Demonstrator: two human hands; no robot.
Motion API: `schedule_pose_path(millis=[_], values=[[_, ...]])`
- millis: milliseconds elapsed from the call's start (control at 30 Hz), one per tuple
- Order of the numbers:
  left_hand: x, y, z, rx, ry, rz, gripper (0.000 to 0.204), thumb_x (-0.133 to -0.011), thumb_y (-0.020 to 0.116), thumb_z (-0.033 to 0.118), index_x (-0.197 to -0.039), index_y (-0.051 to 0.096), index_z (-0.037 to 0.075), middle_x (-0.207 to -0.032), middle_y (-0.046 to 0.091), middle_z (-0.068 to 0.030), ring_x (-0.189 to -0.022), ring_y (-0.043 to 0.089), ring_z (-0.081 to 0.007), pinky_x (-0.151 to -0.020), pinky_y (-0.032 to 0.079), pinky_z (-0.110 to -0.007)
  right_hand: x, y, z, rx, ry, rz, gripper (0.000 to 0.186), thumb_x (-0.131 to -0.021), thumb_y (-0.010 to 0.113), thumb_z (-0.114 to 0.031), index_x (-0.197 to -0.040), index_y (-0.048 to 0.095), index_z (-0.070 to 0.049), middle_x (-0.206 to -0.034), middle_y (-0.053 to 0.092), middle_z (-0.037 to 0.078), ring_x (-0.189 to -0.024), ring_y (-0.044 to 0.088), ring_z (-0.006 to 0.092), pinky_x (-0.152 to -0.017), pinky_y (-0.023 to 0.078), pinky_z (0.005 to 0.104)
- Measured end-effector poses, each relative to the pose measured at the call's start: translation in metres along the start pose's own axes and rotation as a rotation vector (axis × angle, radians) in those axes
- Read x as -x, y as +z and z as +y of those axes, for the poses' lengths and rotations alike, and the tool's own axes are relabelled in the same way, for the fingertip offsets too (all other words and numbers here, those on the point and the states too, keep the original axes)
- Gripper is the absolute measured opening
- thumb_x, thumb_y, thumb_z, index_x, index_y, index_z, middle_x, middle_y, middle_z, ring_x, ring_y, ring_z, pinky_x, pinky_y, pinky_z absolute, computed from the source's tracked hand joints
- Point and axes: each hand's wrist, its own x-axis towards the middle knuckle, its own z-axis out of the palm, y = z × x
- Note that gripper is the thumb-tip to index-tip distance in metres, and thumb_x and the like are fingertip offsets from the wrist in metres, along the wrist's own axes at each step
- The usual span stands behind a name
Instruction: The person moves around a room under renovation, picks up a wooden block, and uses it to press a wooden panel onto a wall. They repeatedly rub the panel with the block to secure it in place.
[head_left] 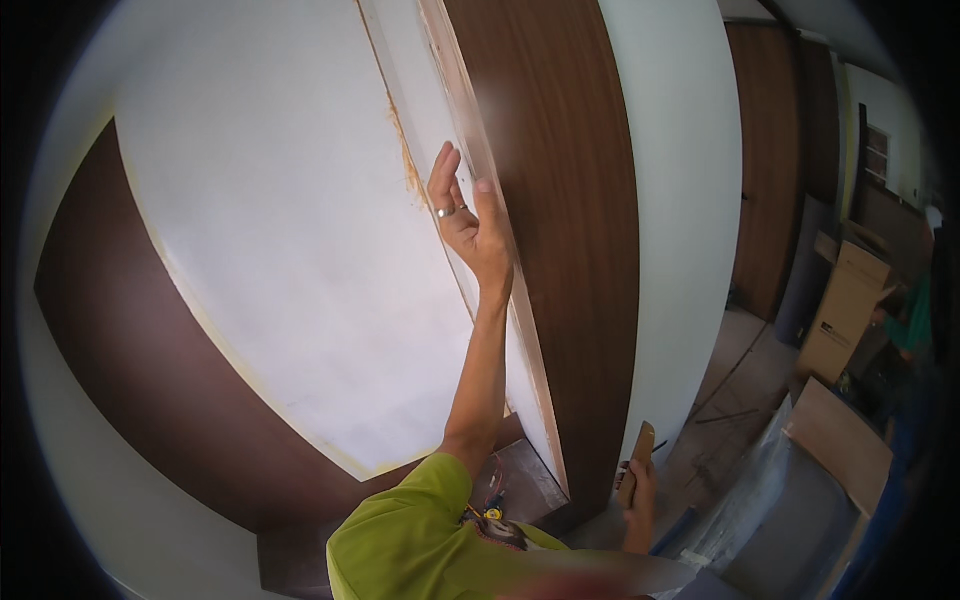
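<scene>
My left hand is raised high with its fingers stretched out and a ring on one finger. It lies against the pale edge strip of a tall dark brown wood panel; the thumb is on the strip and the fingers on the white panel beside it. Orange-brown glue stains run along the seam just left of the fingers. Low at the right, my right hand grips a small flat tan block, held upright near the panel's lower end.
A pale wall stands right of the brown panel. Cardboard boxes and flat boards lie on the floor at the right, next to a plastic-covered sheet. Another person in green is at the far right. A yellow tape measure lies below.
</scene>
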Motion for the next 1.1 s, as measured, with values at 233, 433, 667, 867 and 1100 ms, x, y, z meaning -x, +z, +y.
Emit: schedule_pose_path(millis=[233,433,667,867,1100], values=[[0.064,-0.035,0.028,-0.167,0.123,0.022,0.027,-0.101,0.058,0.009,-0.126,0.06,-0.001,-0.143,0.052,-0.0213,-0.128,0.055,-0.0306,-0.107,0.044,-0.042,0.036,0.033,-0.01,0.108,-0.066,0.105,0.055,-0.092,0.074,-0.025,-0.135,0.049,-0.001,-0.099,0.064,0.008,-0.079,0.066,0.0159,-0.069,0.055,0.0291],[0.2,-0.044,0.096,0.506,-0.629,-0.668,0.051,-0.101,0.06,0.027,-0.143,0.05,0.001,-0.14,0.057,-0.0199,-0.135,0.052,-0.0319,-0.116,0.039,-0.045,0.056,0.084,-0.066,0.561,-0.389,0.25,0.089,-0.091,0.078,-0.027,-0.156,0.028,0.009,-0.149,0.046,0.025,-0.133,0.051,0.0327,-0.111,0.042,0.0423],[0.274,-0.02,0.089,1.232,-1.365,-0.759,0.073,-0.108,0.04,0.055,-0.157,0.034,0.0,-0.139,0.058,-0.0199,-0.131,0.055,-0.0265,-0.114,0.042,-0.038,0.059,0.115,-0.109,0.895,-0.689,0.166,0.109,-0.081,0.085,-0.019,-0.163,0.016,-0.002,-0.15,0.045,0.027,-0.142,0.046,0.0375,-0.113,0.041,0.0451],[0.265,-0.021,0.093,1.01,-1.439,-0.616,0.068,-0.109,0.028,0.059,-0.145,0.043,0.003,-0.109,0.068,-0.0152,-0.101,0.068,-0.0227,-0.085,0.059,-0.036,0.074,0.114,-0.097,0.871,-0.773,0.17,0.087,-0.083,0.083,-0.023,-0.157,0.041,-0.009,-0.143,0.052,0.021,-0.128,0.055,0.0392,-0.101,0.05,0.0438],[0.262,-0.021,0.086,0.873,-1.172,-0.706,0.067,-0.11,0.029,0.055,-0.145,0.04,-0.001,-0.107,0.067,-0.0137,-0.101,0.067,-0.0229,-0.09,0.056,-0.035,0.08,0.09,-0.088,1.238,-1.04,0.234,0.032,-0.087,0.072,0.003,-0.117,0.072,-0.009,-0.119,0.063,0.013,-0.1,0.068,0.0256,-0.083,0.055,0.036]])
